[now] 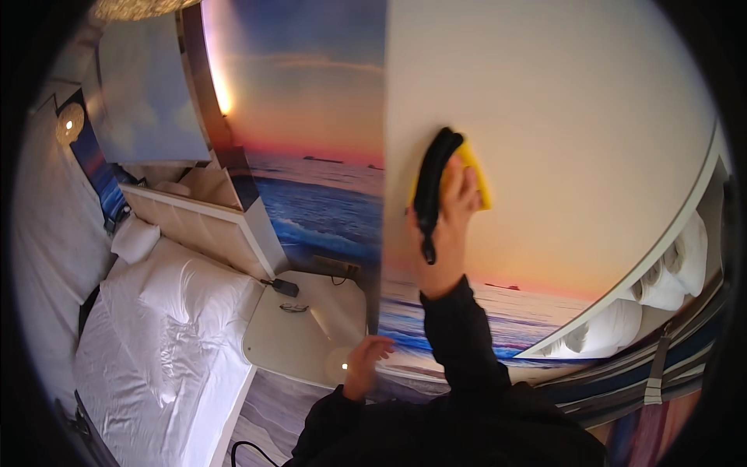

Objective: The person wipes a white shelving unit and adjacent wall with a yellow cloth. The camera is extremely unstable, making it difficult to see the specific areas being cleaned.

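My right hand point(443, 233) is raised against a tall, smooth panel point(568, 132) printed with a sunset sea scene. Its fingers wrap round a wiping tool point(430, 175) with a curved black part and a yellow, cloth-like part spread beside it. The tool appears to lie against the panel; its exact kind is hard to make out. Lower down, my left hand point(366, 364) hangs free with its fingers apart and nothing in it, in front of the edge of a white bedside table point(327, 311).
A bed with white bedding point(175, 303) stands at the left beside a padded headboard point(191, 222). Eyeglasses point(294, 309) and a small black device point(282, 287) lie on the table. At the right, an open shelf holds white rolled items point(607, 327) near striped fabric point(622, 385).
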Tool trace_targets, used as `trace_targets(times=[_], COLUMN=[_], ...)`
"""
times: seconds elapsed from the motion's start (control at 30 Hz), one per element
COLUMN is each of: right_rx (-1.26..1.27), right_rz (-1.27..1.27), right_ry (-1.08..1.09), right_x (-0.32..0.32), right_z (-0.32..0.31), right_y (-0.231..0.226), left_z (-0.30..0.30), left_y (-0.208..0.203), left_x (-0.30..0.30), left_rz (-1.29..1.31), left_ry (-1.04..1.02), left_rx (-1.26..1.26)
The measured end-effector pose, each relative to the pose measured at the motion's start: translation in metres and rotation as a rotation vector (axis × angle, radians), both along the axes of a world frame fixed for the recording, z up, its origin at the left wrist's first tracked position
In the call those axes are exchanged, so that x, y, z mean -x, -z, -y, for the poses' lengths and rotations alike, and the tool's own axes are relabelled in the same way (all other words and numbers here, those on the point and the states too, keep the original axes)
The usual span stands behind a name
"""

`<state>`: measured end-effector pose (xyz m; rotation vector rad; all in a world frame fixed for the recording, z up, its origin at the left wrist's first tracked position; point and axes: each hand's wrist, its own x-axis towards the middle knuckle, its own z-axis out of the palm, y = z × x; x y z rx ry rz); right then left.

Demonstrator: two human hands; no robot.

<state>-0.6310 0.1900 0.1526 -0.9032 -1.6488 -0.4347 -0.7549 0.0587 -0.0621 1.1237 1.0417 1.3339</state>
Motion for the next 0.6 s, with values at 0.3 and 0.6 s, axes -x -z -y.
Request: trace_targets(times=[0.3,0.6], right_rx=[0.197,0.25], right_rz=[0.144,0.107], right_ry=[-0.039,0.166], right_x=[0.033,-0.083], right_z=[-0.001,0.027], right_y=[0.107,0.131], left_z=[0.014,0.0], left_y=[0.002,0.004], left_x=[0.037,-0.03], left_rz=[0.018,-0.035], left_ry=[-0.043,0.051], left_rx=[0.032,0.042])
